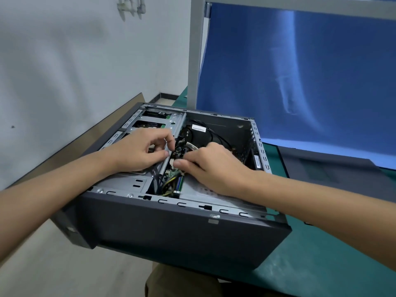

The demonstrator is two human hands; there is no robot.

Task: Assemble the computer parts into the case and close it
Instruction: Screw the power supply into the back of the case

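A dark grey computer case [171,228] lies on its side with the open side up, partly overhanging the table's left edge. Inside, a metal drive cage [150,123] fills the left, and a green motherboard [173,176] with cables shows in the middle gap. My left hand [137,151] hovers over the cage edge with thumb and curled fingers pinching something small by the grey crossbar [166,161]. My right hand [210,166] reaches in from the right, fingers curled, pinching a small connector [172,162] over the board. What exactly each fingertip holds is hidden.
The case sits on a green mat [321,264] covering the table. The dark side panel [332,168] lies flat on the mat to the right. A blue sheet [300,71] hangs behind a grey metal post [195,50]. A white wall and floor are at the left.
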